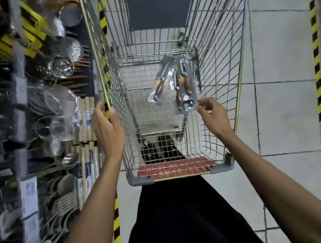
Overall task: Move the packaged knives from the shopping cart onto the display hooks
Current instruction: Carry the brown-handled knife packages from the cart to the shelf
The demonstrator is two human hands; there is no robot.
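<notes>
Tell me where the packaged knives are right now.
In the head view, the packaged knives are inside the shopping cart, right of centre, their near end at the right hand's fingertips.

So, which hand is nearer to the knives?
Right. The right hand is at the near corner of the knives; the left hand grips the cart rim, apart.

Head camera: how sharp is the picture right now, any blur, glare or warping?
Head view: the packaged knives in the shopping cart are fairly sharp, their plastic glinting; the shelves of kitchenware at the left edge are smeared by motion blur, the right edge too; wide-angle distortion bows the cart's sides.
</notes>
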